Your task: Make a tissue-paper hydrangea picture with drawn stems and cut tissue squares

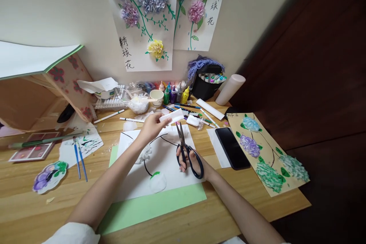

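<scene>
My left hand (153, 127) pinches a folded strip of white paper (173, 116) above the back part of a white sheet (178, 185). Dark-handled scissors (187, 152) are in my right hand (194, 162), fingers through the handles, with the blades pointing up and slightly parted just below the strip. On the sheet are drawn black stems, a crumpled white paper flower (143, 154) partly behind my left forearm, and a pale round patch (158, 182) beside a green painted mark. Under the sheet lies light green paper (160, 207).
Paint bottles (173, 95), a paper cup (157, 98), pens and a black pen holder (204, 85) stand along the wall. A phone (232, 148) and a flower artwork (268, 160) lie at the right. Brushes (80, 158) and a painted palette (50, 177) lie left.
</scene>
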{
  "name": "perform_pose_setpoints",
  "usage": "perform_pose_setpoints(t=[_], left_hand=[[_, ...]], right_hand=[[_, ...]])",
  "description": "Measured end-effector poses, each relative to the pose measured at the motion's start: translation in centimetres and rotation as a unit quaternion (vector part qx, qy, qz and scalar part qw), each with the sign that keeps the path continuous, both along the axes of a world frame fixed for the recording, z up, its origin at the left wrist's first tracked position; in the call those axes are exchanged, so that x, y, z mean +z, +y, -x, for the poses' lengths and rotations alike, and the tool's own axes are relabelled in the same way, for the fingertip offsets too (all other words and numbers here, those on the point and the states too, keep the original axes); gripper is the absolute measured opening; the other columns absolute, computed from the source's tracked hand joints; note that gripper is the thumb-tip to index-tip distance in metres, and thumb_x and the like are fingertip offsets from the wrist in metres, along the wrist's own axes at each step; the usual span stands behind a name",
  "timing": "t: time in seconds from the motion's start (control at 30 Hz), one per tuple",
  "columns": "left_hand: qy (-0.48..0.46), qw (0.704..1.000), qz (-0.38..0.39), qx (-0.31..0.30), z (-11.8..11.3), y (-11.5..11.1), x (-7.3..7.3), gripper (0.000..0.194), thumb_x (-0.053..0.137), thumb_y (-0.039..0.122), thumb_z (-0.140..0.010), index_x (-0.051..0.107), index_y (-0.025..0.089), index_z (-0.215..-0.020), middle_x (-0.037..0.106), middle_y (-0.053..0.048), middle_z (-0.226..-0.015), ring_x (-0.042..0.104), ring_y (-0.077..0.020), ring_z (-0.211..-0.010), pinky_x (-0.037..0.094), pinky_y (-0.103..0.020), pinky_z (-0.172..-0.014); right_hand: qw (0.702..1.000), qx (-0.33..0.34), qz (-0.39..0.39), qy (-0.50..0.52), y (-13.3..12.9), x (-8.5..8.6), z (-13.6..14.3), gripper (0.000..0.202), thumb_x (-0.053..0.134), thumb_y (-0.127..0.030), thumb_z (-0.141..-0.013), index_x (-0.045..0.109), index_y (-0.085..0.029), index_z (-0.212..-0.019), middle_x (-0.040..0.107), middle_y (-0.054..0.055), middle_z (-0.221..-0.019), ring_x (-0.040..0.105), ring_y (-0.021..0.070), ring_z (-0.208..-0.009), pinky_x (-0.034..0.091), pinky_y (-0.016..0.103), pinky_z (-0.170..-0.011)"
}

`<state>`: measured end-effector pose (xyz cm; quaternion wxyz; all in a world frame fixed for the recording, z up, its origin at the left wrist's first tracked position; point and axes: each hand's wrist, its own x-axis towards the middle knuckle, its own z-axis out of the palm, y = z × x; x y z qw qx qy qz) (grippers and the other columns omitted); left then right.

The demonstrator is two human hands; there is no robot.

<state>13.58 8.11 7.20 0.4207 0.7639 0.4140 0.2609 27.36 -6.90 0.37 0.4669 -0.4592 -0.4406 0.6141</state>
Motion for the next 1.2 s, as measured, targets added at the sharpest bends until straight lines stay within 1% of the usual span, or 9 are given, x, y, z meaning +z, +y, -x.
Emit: perform_pose_setpoints(t=[0.23, 0.43, 0.53, 0.63, 0.73, 0.87, 1.0, 1.07, 1.2], left_hand=[[0.018, 0.998, 0.029, -0.044, -0.8, -0.9, -0.3, 0.038, 0.056, 0.052, -0.074, 0.052, 0.015, -0.063, 0.059, -0.002, -0.059, 0.051, -0.0132, -0.054, 0.034, -0.022, -0.05], [0.033, 0.998, 0.019, -0.045, -0.9, -0.9, -0.6, 0.038, 0.056, 0.052, -0.073, 0.052, 0.015, -0.063, 0.056, -0.001, -0.057, 0.048, -0.0124, -0.053, 0.032, -0.022, -0.048], [0.018, 0.998, 0.047, -0.045, -0.9, -0.7, -0.8, 0.038, 0.055, 0.052, -0.074, 0.054, 0.015, -0.067, 0.058, -0.002, -0.059, 0.052, -0.0138, -0.055, 0.035, -0.023, -0.051], [-0.018, 0.996, 0.069, -0.052, -0.9, -0.6, -1.0, 0.036, 0.051, 0.05, -0.077, 0.052, 0.015, -0.066, 0.055, -0.001, -0.059, 0.052, -0.0135, -0.058, 0.037, -0.023, -0.054], [-0.036, 0.995, 0.078, -0.054, -0.9, -0.6, -0.9, 0.035, 0.048, 0.047, -0.078, 0.051, 0.016, -0.065, 0.051, 0.001, -0.058, 0.049, -0.0123, -0.057, 0.037, -0.023, -0.055], [-0.01, 0.996, 0.064, -0.064, -1.0, -0.9, -0.7, 0.034, 0.049, 0.046, -0.078, 0.048, 0.016, -0.062, 0.05, 0.002, -0.056, 0.045, -0.0112, -0.054, 0.033, -0.022, -0.053], [0.005, 0.997, 0.031, -0.075, -1.1, -1.2, -0.8, 0.035, 0.048, 0.046, -0.079, 0.047, 0.017, -0.06, 0.049, 0.001, -0.055, 0.044, -0.0116, -0.054, 0.03, -0.022, -0.05], [0.008, 0.997, 0.02, -0.074, -1.2, -1.2, -0.9, 0.035, 0.047, 0.045, -0.08, 0.046, 0.017, -0.059, 0.049, 0.001, -0.055, 0.044, -0.0118, -0.054, 0.03, -0.022, -0.05], [0.009, 0.998, 0.017, -0.067, -1.3, -1.1, -1.2, 0.036, 0.047, 0.046, -0.08, 0.048, 0.017, -0.059, 0.05, 0.001, -0.054, 0.044, -0.0116, -0.052, 0.029, -0.022, -0.049]], right_hand=[[0.999, -0.017, 0.037, -0.012, 0.3, -0.4, 0.2, 0.066, 0.041, -0.081, -0.064, 0.045, -0.019, -0.085, 0.039, -0.009, -0.049, 0.039, 0.007, -0.038, 0.043, 0.024, -0.047], [0.994, -0.046, 0.013, -0.095, 0.1, -0.1, 0.1, 0.061, 0.04, -0.079, -0.068, 0.043, -0.019, -0.081, 0.035, -0.009, -0.049, 0.038, 0.0068, -0.038, 0.04, 0.02, -0.039], [0.991, -0.057, 0.002, -0.122, 0.1, -0.1, 0.0, 0.052, 0.044, -0.072, -0.073, 0.042, -0.02, -0.078, 0.034, -0.01, -0.048, 0.034, 0.0064, -0.037, 0.038, 0.019, -0.035], [0.989, -0.067, -0.004, -0.131, 0.1, -0.3, 0.0, 0.046, 0.044, -0.067, -0.077, 0.042, -0.02, -0.078, 0.035, -0.009, -0.048, 0.034, 0.0067, -0.036, 0.037, 0.019, -0.035], [0.989, -0.055, -0.007, -0.134, 0.0, -0.5, 0.0, 0.05, 0.04, -0.07, -0.077, 0.043, -0.02, -0.079, 0.036, -0.009, -0.047, 0.037, 0.0071, -0.036, 0.035, 0.019, -0.036], [0.991, -0.041, -0.019, -0.126, -0.1, -0.2, 0.1, 0.06, 0.033, -0.077, -0.074, 0.044, -0.019, -0.085, 0.042, -0.008, -0.05, 0.047, 0.0089, -0.039, 0.036, 0.02, -0.04], [0.992, -0.052, -0.002, -0.118, -0.1, 0.1, 0.3, 0.066, 0.032, -0.082, -0.068, 0.043, -0.019, -0.083, 0.041, -0.009, -0.048, 0.046, 0.009, -0.037, 0.035, 0.02, -0.039], [0.991, -0.06, 0.002, -0.118, 0.1, -0.2, 0.3, 0.064, 0.035, -0.081, -0.068, 0.044, -0.019, -0.082, 0.041, -0.009, -0.046, 0.045, 0.0087, -0.036, 0.035, 0.019, -0.038], [0.99, -0.083, 0.005, -0.111, 0.2, -1.3, 0.3, 0.052, 0.041, -0.072, -0.074, 0.043, -0.02, -0.078, 0.038, -0.01, -0.044, 0.038, 0.0073, -0.031, 0.034, 0.018, -0.033]])
